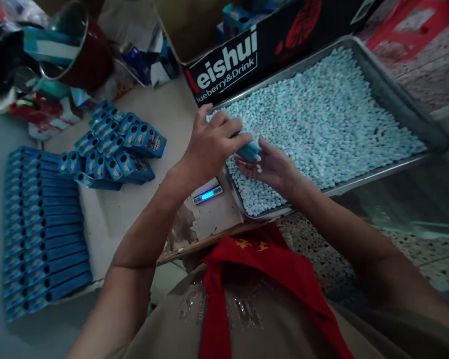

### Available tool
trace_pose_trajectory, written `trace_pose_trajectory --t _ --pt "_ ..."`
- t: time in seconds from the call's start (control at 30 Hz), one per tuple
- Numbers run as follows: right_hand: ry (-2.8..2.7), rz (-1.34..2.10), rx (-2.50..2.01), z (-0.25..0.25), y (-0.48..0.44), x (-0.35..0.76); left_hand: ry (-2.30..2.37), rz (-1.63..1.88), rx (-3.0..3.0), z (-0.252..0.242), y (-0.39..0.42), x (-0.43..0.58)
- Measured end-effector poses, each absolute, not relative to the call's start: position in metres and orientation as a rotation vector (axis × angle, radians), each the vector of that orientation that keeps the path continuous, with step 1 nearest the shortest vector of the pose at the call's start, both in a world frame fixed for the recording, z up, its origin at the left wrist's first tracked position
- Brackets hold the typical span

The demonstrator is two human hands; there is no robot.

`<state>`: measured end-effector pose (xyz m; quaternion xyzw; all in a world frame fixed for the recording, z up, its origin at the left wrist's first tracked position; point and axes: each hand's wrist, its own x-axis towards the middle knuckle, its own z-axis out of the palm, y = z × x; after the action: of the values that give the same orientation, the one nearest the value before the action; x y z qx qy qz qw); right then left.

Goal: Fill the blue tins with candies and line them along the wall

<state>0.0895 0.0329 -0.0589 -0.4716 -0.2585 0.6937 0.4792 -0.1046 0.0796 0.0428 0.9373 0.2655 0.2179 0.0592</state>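
Note:
My left hand (213,142) is wrapped round a small blue box (249,150), tilted with its lower end toward my right hand. My right hand (271,164) is palm up beside that end, its fingers spread, with a few pale pellets at the fingers. Both hands are over the left part of a metal tray (407,94) spread with light blue and white pellets (314,119). Just left of the tray's near corner, a small scale (207,195) shows a lit blue display.
Blue boxes stand in rows (48,229) at the far left, with a looser pile (115,144) beside them. Behind the tray is a black printed carton (232,65). A dark red pot (93,55), a blue can (136,62) and a red crate (415,30) are farther back.

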Motion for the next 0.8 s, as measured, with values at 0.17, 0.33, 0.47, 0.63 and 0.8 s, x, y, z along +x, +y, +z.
trace_pose_trajectory --t 0.17,0.33,0.47,0.63,0.8 --pt "-0.381 1.755 -1.070 -0.061 0.038 0.092 0.887 0.793 2.875 0.029 0.093 -0.105" --pt "-0.267 1.707 -1.060 -0.061 0.045 0.091 0.986 0.841 2.767 0.010 0.097 -0.112" --pt "-0.323 1.738 -0.994 -0.057 0.042 0.094 1.166 1.045 2.417 -0.015 0.088 -0.134" --pt "-0.581 1.740 -1.019 -0.045 0.035 0.099 1.358 1.298 1.874 -0.055 0.062 -0.186" --pt "-1.015 1.256 -1.264 -0.036 0.030 0.102 1.337 1.426 1.449 -0.087 0.031 -0.222"
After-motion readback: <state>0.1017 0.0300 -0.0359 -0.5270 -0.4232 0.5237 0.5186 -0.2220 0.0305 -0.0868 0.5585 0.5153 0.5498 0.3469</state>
